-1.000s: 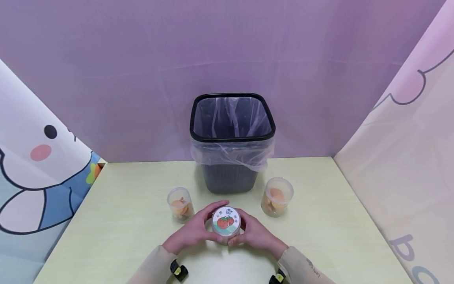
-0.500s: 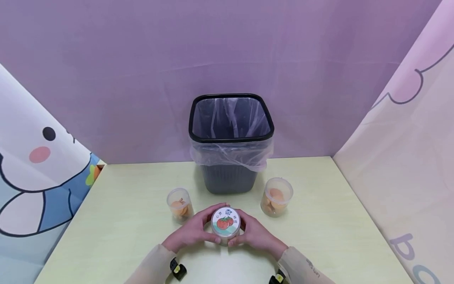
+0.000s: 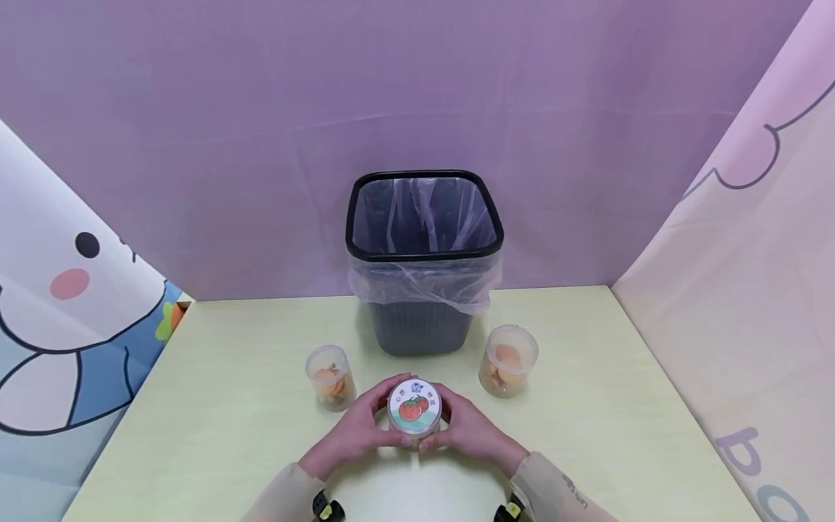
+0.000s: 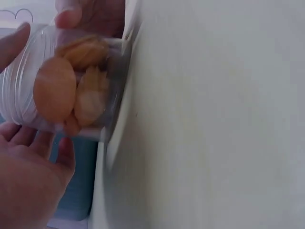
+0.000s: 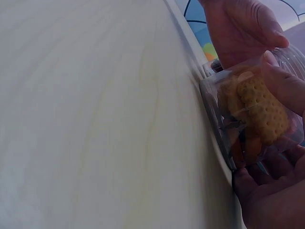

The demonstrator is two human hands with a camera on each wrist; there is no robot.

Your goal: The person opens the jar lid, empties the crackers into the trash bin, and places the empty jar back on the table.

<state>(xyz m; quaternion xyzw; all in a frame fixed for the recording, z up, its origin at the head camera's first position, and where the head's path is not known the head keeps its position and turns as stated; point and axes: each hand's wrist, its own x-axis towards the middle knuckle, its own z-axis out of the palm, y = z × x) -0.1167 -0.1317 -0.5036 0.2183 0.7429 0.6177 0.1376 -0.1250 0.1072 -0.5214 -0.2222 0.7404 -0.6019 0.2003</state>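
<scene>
A round clear jar (image 4: 109, 93) with biscuits (image 5: 262, 112) inside stands upright on the table, between both hands. Its lid (image 3: 414, 407) carries a white label with red tomatoes. My left hand (image 3: 357, 428) grips the jar's left side, fingers curled behind it and thumb in front. From the right, my right hand (image 3: 471, 428) holds it the same way, its thumb near the left thumb. Both wrist views show fingers and thumbs wrapped about the clear wall, close above the tabletop.
Behind the hands stands a dark bin (image 3: 422, 326) with a black rim and a thin plastic liner. Lidless clear tubs of orange-brown biscuits stand on either side, a left tub (image 3: 331, 380) and a right tub (image 3: 509, 362). A purple backdrop (image 3: 261, 145) closes off the pale table's (image 3: 587, 406) far edge.
The tomato label has turned slightly counterclockwise, and the left fingers have shifted a little on the jar. The right hand, the tubs and the bin stay put.
</scene>
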